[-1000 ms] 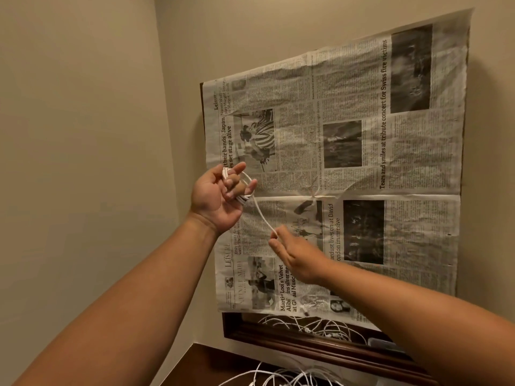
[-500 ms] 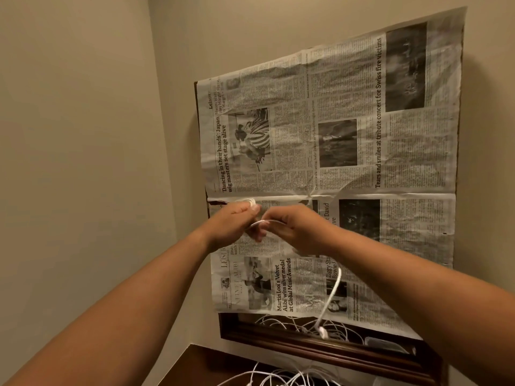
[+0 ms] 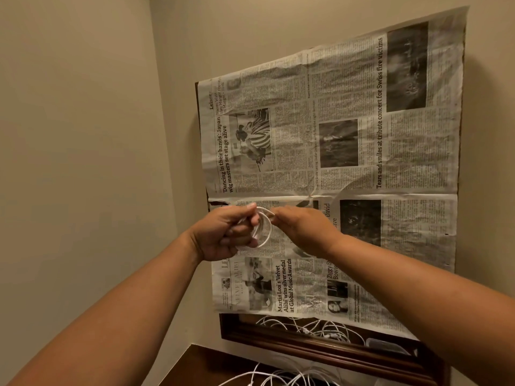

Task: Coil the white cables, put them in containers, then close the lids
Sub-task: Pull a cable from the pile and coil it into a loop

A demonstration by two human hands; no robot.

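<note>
A white cable (image 3: 264, 228) is wound into a small round coil held up in front of the newspaper. My left hand (image 3: 225, 234) grips the coil's left side with curled fingers. My right hand (image 3: 302, 232) pinches the top of the coil at its right edge. Both hands are raised at chest height and almost touch each other. More loose white cables (image 3: 281, 378) lie tangled on the dark wooden table at the bottom. A clear plastic container (image 3: 387, 345) shows as a reflection in the mirror strip under the newspaper.
A newspaper sheet (image 3: 348, 162) covers a dark-framed mirror (image 3: 306, 348) on the beige wall. The mirror's uncovered bottom strip reflects cables. A wall corner stands on the left. The dark table (image 3: 195, 366) meets the wall below.
The hanging cable tail has been drawn up into the coil. My right hand rose from below and met my left hand; my left hand dropped lower.
</note>
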